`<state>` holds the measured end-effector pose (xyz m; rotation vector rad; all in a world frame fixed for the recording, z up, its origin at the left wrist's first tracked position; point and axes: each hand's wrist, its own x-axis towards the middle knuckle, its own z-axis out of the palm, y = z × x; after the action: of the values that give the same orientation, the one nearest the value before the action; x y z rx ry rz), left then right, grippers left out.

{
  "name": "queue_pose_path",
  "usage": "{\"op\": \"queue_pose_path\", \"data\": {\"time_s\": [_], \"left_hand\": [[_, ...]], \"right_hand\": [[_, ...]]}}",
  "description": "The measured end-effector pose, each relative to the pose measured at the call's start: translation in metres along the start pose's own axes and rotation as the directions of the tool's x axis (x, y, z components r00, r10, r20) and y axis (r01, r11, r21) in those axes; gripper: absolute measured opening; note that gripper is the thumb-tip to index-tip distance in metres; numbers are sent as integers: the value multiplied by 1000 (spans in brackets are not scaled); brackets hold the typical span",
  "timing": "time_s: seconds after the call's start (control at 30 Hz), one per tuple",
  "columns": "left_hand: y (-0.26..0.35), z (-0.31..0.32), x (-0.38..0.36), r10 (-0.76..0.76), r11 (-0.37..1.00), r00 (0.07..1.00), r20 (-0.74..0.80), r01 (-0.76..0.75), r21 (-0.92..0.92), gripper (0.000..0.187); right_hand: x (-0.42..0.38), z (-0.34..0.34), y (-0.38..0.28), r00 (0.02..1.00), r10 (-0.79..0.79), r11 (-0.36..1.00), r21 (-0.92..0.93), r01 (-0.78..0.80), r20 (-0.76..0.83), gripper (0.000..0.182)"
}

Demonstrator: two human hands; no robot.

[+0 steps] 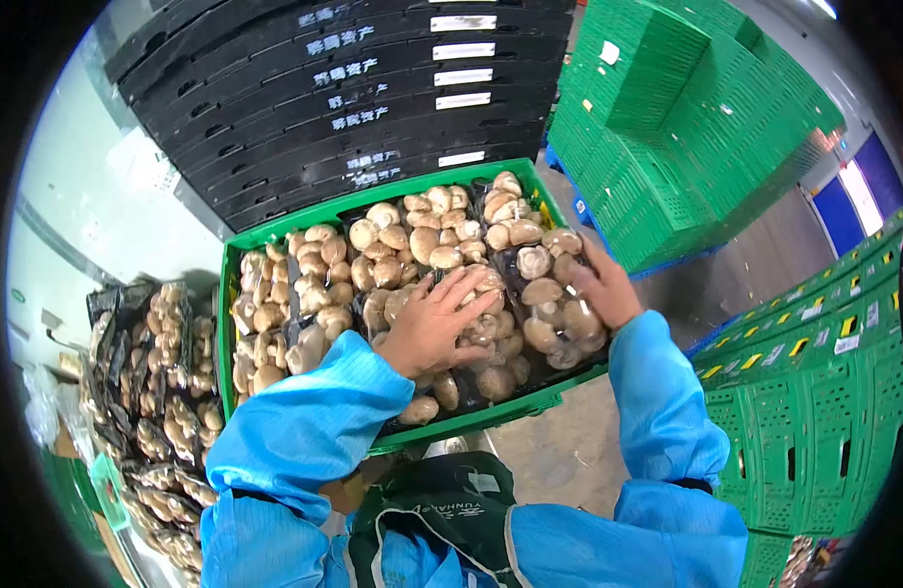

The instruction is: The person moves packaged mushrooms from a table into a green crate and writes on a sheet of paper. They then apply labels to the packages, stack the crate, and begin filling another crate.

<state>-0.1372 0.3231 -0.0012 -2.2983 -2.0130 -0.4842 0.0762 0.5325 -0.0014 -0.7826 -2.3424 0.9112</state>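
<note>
A green crate [393,181] in front of me holds several film-wrapped packs of brown mushrooms on black trays. My left hand [434,328] lies on the middle packs, its fingers stretched out and the thumb spread apart. At the crate's right end, my right hand [608,286] has its fingers bent over the side of a pack of mushrooms [545,314]. That pack's clear film shines, and it sits at the right end of the crate. The fingertips of my right hand are partly blurred against the mushrooms.
Stacked black crates [275,108] rise behind the green crate. More mushroom packs [167,392] are piled at the left. Green crates [667,127] stand on a blue pallet at the back right, with another green stack [814,412] at the near right.
</note>
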Motion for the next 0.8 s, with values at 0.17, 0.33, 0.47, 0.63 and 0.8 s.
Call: {"op": "queue_pose_path", "data": {"time_s": [0.17,0.33,0.47,0.63,0.8], "left_hand": [[5,-1,-4,-2,1000,1000,7,2,-26,79],[9,2,-5,-43,998,999,8,43,-56,76],[8,1,-4,-12,998,1000,10,12,-57,74],[36,-62,-81,-126,952,992,5,123,-279,61],[69,-120,-246,-703,637,697,-145,526,-563,38]], "right_hand": [[-30,28,-19,994,105,943,-315,-111,-37,67],[-26,23,-33,987,-161,945,-293,144,-32,64],[-34,33,-24,949,-146,782,-556,283,278,67],[-11,15,-64,969,-84,856,-481,190,232,56],[-5,46,-159,875,-363,928,46,369,321,41]]}}
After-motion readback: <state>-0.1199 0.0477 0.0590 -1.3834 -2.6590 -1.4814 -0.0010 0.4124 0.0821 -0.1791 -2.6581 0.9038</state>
